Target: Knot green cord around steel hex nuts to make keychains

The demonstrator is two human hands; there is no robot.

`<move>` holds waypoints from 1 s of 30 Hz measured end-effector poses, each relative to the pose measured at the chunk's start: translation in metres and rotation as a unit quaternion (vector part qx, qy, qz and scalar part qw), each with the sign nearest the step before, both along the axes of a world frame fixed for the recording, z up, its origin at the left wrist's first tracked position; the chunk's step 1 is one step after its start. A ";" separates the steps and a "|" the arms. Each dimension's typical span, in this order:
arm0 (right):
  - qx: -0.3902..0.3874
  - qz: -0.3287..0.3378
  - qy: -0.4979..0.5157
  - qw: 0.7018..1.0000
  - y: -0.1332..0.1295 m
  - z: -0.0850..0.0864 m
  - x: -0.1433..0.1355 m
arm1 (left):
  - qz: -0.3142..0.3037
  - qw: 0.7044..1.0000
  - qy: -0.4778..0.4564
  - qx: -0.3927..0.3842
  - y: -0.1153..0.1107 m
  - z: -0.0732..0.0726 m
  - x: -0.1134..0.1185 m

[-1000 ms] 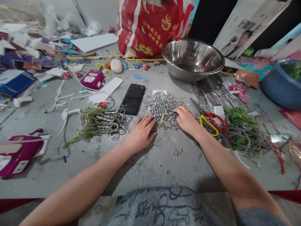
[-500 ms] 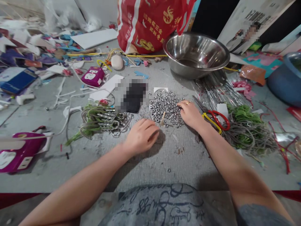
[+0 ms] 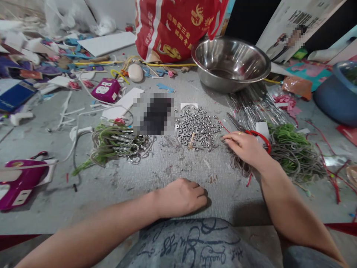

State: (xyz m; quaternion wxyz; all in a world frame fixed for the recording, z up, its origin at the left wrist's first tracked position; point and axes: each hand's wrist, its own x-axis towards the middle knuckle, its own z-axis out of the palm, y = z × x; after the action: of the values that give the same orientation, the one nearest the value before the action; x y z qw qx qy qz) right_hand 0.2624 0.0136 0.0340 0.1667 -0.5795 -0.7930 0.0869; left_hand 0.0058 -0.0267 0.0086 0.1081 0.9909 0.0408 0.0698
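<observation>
My left hand point(image 3: 185, 197) rests on the grey table near its front edge, back up, fingers curled under; whatever they hold, if anything, is hidden. To the right of a pile of small metal rings point(image 3: 198, 124), my right hand point(image 3: 244, 148) lies over grey cords point(image 3: 240, 163), its fingers pressed together around something I cannot make out. A thin red cord point(image 3: 224, 127) shows beside its fingertips. Red-handled scissors point(image 3: 235, 123) are partly covered by this hand. A small wooden piece point(image 3: 192, 140) stands among the rings.
Green and grey cords with metal parts point(image 3: 119, 143) lie left; another cord bundle point(image 3: 292, 149) is on the right. A steel bowl point(image 3: 231, 80) and a red bag point(image 3: 173, 33) stand behind. Purple devices point(image 3: 23, 182) and scraps point(image 3: 63, 82) are at the left.
My left hand has moved back toward my body and slightly right. My right hand has left the rings and shifted right, over the cords and scissors. Red cord now shows beside it.
</observation>
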 end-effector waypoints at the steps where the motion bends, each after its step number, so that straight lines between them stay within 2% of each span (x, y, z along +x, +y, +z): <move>1: 0.008 -0.017 0.000 1.000 -0.001 0.005 0.005 | 0.007 1.000 -0.007 0.002 0.002 0.000 -0.001; 3: 0.025 -0.064 0.000 0.998 -0.003 0.015 0.016 | 0.038 0.999 -0.030 0.009 0.009 -0.001 -0.004; 6: -0.012 -0.114 -0.009 0.993 -0.006 0.025 0.031 | 0.155 0.985 -0.067 0.033 0.029 -0.003 -0.014; 8: -0.059 -0.138 -0.024 0.988 -0.008 0.027 0.039 | 0.258 0.960 -0.084 0.065 0.045 -0.005 -0.021; 10: -0.095 -0.162 -0.049 0.981 -0.010 0.026 0.045 | 0.341 0.936 -0.067 0.059 0.060 -0.007 -0.025; 14: -0.132 -0.210 -0.119 0.961 -0.011 0.025 0.052 | 0.429 0.902 -0.055 0.019 0.077 -0.013 -0.025; 16: -0.147 -0.240 -0.153 0.947 -0.012 0.028 0.055 | 0.435 0.898 -0.068 0.014 0.080 -0.017 -0.023; 19: -0.158 -0.308 -0.189 0.919 -0.014 0.036 0.060 | 0.408 0.906 -0.112 0.005 0.079 -0.020 -0.023; 23: -0.154 -0.378 -0.201 0.891 -0.016 0.044 0.068 | 0.390 0.910 -0.142 0.006 0.074 -0.019 -0.025; 26: -0.126 -0.409 -0.203 0.881 -0.018 0.046 0.077 | 0.386 0.910 -0.150 0.005 0.070 -0.017 -0.026; 30: -0.107 -0.416 -0.186 0.883 -0.018 0.043 0.089 | 0.369 0.913 -0.173 0.015 0.066 -0.015 -0.026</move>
State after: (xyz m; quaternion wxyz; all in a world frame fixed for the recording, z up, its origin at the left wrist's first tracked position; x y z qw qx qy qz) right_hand 0.3517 -0.0046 0.0766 -0.0262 -0.8763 -0.4809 -0.0151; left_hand -0.0202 0.0396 -0.0063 0.0653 0.8794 0.3829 0.2751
